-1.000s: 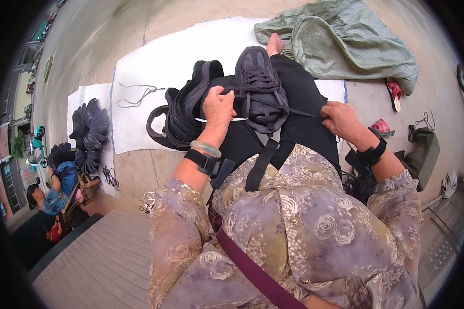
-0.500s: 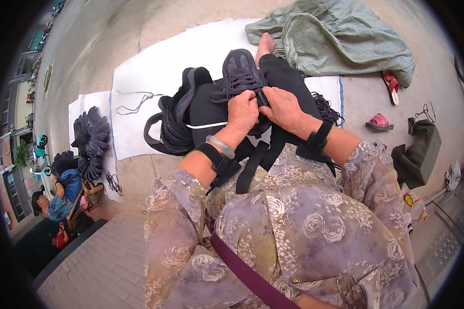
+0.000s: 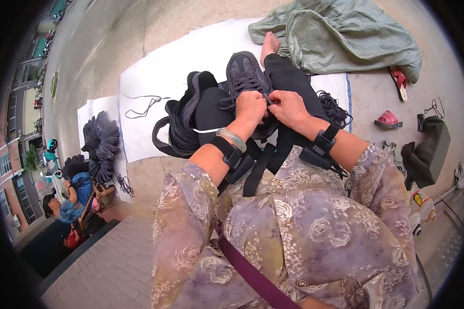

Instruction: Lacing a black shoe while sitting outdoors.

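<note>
A dark grey sneaker lies on my lap, its toe pointing away from me and its dark laces crossing over the tongue. At the shoe's ankle end my left hand is closed, fingers curled in a pinch. Close beside it, my right hand pinches a dark shoelace between thumb and finger. The lace runs across to the left fingers, which seem to grip it too, though their tips are partly hidden. Left of the shoe, a stack of dark shoe uppers rests against my leg.
White sheeting covers the ground, with a loose lace on it. Right of my legs lie a bundle of laces and red sandals. A green woven sack spreads ahead. Another person sits left near fanned dark uppers.
The view has shifted slightly. My right hand has come a little nearer my left, and its thumb and finger now pinch the lace between the hands.
</note>
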Motion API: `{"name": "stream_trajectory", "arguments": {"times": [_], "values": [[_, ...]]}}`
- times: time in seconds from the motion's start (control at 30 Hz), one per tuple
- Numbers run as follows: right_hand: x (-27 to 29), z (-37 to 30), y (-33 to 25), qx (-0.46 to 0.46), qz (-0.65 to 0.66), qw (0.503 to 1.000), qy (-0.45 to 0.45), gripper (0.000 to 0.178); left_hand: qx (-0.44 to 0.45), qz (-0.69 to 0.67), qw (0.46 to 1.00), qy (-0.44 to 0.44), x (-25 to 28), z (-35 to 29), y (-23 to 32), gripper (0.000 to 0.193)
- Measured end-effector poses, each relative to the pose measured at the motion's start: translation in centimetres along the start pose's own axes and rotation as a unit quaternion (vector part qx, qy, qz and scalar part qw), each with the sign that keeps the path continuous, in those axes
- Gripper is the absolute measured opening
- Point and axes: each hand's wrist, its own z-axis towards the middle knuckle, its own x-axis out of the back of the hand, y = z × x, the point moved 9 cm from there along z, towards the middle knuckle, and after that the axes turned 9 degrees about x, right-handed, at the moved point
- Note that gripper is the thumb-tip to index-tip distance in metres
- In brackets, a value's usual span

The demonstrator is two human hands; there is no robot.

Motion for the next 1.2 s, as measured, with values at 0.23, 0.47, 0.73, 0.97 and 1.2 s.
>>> {"name": "stream_trajectory", "arguments": {"times": [0.23,0.47,0.73,0.97,1.2], "values": [[0.7,-0.3,0.0,0.001,0.019,0.999,-0.026,0.021,-0.092,0.084,0.991,0.056,0.5,0.0,1.3,0.012],[1.3,0.5,-0.6,0.027,-0.044,0.998,-0.045,0.020,-0.041,0.026,0.999,0.001,0.0,-0.3,0.9,0.011],[1.7,-0.3,-0.3,0.054,-0.010,0.998,-0.021,0.021,-0.259,0.196,0.940,0.102,8.5,-5.3,0.3,0.010],[1.8,-0.1,-0.4,0.074,-0.013,0.997,-0.024,0.019,0.048,0.081,0.986,0.135,19.6,-8.7,-12.6,0.010],[2.4,-0.3,1.4,-0.013,0.028,0.999,-0.036,0.024,-0.179,0.206,0.937,0.217,15.5,-6.4,-7.4,0.017]]}}
